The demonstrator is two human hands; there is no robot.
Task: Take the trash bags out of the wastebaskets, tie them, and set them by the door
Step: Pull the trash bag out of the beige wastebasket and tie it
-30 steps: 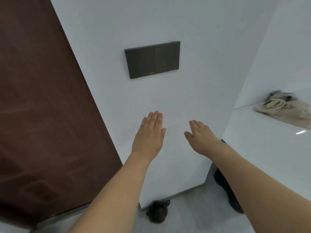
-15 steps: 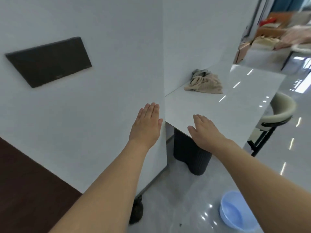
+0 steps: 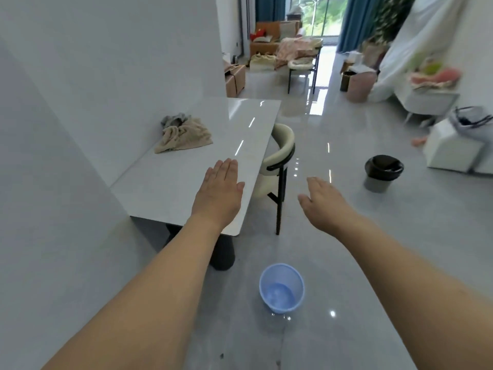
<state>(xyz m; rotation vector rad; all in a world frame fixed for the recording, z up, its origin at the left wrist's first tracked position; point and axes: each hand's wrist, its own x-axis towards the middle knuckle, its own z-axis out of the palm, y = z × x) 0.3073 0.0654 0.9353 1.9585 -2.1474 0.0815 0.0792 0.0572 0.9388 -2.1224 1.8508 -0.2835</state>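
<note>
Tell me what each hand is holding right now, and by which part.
Nothing is held. The left hand and the right hand are both empty, fingers straight, stretched out in the air.

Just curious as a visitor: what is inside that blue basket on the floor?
The blue basket shows only its own bare blue bottom, with no bag or trash visible. Its near inner wall is hidden from view.

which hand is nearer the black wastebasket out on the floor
Right. The right hand reaches out just left of the black wastebasket; the left hand hovers farther left, over the table's edge.

Bright daylight from the far window (image 3: 317, 17), glare streaks on the floor (image 3: 400, 236), wide-angle edge distortion.
</note>
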